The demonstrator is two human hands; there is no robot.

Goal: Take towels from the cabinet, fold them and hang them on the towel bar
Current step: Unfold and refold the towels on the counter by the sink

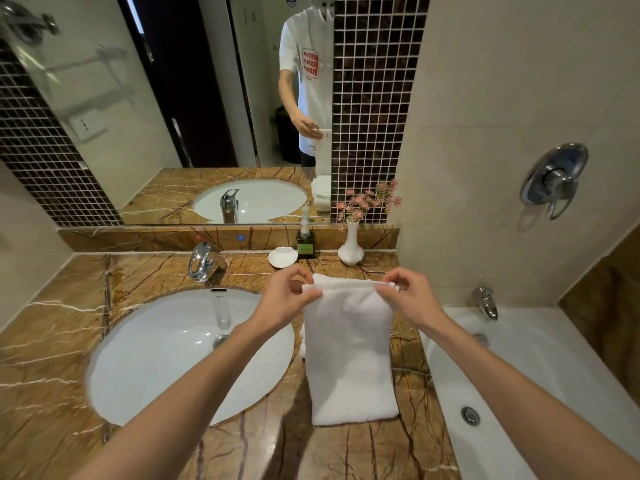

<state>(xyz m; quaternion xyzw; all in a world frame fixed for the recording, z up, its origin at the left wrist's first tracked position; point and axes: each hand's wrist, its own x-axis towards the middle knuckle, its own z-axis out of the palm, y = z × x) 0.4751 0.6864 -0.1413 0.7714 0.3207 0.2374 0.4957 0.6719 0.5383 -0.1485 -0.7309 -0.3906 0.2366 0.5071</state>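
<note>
White terry towel point(349, 351), already folded narrow, was held up over the marble surface point(52, 341) between sink point(173, 358) and bathtub point(519, 358), its top corners pinched by the left hand point(291, 296) and right hand point(408, 296). It was judged soft, light and limp, best gripped at the corners. A vase point(351, 244) and soap bottle point(305, 242) were seen close behind.

Vase point(350, 245), soap bottle point(305, 243) behind towel point(349, 351)
</note>
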